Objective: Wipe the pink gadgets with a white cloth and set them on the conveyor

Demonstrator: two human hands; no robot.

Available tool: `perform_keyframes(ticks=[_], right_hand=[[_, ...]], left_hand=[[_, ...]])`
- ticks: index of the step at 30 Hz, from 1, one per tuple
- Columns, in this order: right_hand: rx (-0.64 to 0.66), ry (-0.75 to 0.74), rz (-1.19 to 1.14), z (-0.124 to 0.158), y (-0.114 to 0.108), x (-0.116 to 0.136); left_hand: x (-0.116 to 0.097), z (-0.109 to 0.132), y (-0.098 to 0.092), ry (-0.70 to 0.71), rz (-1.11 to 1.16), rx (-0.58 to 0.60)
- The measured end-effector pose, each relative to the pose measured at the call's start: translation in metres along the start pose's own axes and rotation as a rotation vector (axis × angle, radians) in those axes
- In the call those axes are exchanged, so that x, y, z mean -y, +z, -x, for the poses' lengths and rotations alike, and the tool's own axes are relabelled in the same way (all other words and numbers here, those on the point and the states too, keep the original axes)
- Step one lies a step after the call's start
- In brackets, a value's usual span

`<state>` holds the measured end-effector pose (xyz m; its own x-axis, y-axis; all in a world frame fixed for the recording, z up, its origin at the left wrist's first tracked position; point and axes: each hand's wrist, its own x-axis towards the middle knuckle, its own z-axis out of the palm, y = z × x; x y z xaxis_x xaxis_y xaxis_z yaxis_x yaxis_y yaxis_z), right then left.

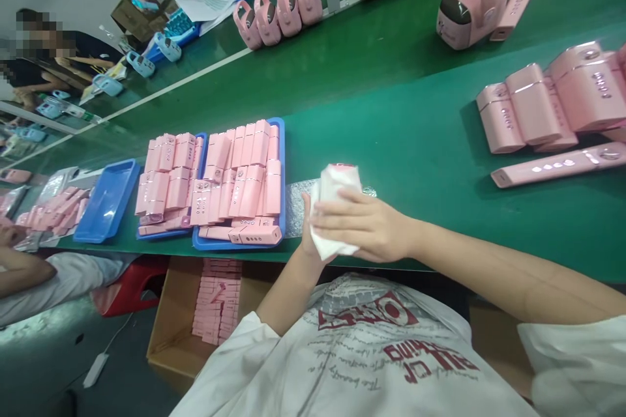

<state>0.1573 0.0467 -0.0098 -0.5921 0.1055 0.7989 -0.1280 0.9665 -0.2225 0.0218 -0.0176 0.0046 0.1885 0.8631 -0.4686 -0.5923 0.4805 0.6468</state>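
Observation:
A white cloth [335, 215] is wrapped around a pink plastic device [343, 165], of which only the top end shows. My left hand [309, 233] holds the wrapped device from the left and below, its thumb up and most of its fingers hidden behind the cloth. Across the front of the cloth lie the fingers of my right hand [374, 225], close together and pressing it against the device. Beneath both hands, a sheet of bubble wrap [296, 208] rests on the green table [405, 163].
Blue trays [282, 143] to the left hold stacked pink devices [252, 189]; an empty blue tray [105, 202] is beyond. More pink devices [533, 104] are piled at right. Pink handled units [472, 3] stand behind. Below is a cardboard box [169, 319]. Co-workers sit at left.

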Motion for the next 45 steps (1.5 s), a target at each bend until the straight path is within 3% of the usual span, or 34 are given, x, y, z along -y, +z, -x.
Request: perform_keyframes(ticks=[2, 5, 9, 11, 13, 16, 17, 19, 23, 28, 38, 42, 45], right_hand=[[0.005, -0.005, -0.011, 0.001, 0.000, -0.004], [-0.127, 0.144, -0.012, 0.002, -0.002, -0.011], [-0.060, 0.010, -0.073, 0.004, -0.001, -0.009], [-0.067, 0.046, -0.101, 0.003, -0.001, -0.008], [-0.190, 0.313, -0.164, 0.003, -0.003, -0.010], [-0.456, 0.873, -0.375, 0.001, -0.005, -0.018], [-0.524, 1.005, -0.452, 0.000, -0.006, -0.021], [-0.598, 1.131, -0.584, -0.001, -0.006, -0.025], [-0.610, 1.176, -0.749, -0.005, -0.008, -0.021], [-0.575, 1.216, -0.836, -0.008, -0.010, -0.013], [-0.583, 1.246, -0.843, -0.010, -0.010, -0.010], [-0.519, 1.233, -0.878, -0.009, -0.009, -0.011], [-0.435, 1.205, -0.922, -0.009, -0.008, -0.010]], left_hand=[[0.000, -0.001, -0.003, -0.008, 0.010, 0.087], [0.001, 0.000, -0.003, -0.048, 0.020, 0.206], [0.000, -0.001, -0.001, -0.089, 0.075, 0.096], [-0.002, -0.001, -0.002, -0.060, 0.065, 0.108], [-0.004, 0.001, -0.003, 0.025, 0.052, 0.207], [-0.006, 0.004, -0.003, 0.149, 0.062, 0.348], [-0.005, 0.005, -0.003, 0.161, 0.061, 0.369], [-0.005, 0.005, -0.002, 0.146, 0.035, 0.358], [-0.005, 0.002, 0.003, 0.144, -0.016, 0.231], [-0.009, 0.001, 0.011, 0.149, 0.077, 0.129], [-0.012, 0.000, 0.009, 0.073, 0.075, 0.172], [-0.010, -0.001, 0.006, 0.098, 0.024, 0.255], [-0.007, -0.003, 0.005, 0.104, -0.065, 0.240]])
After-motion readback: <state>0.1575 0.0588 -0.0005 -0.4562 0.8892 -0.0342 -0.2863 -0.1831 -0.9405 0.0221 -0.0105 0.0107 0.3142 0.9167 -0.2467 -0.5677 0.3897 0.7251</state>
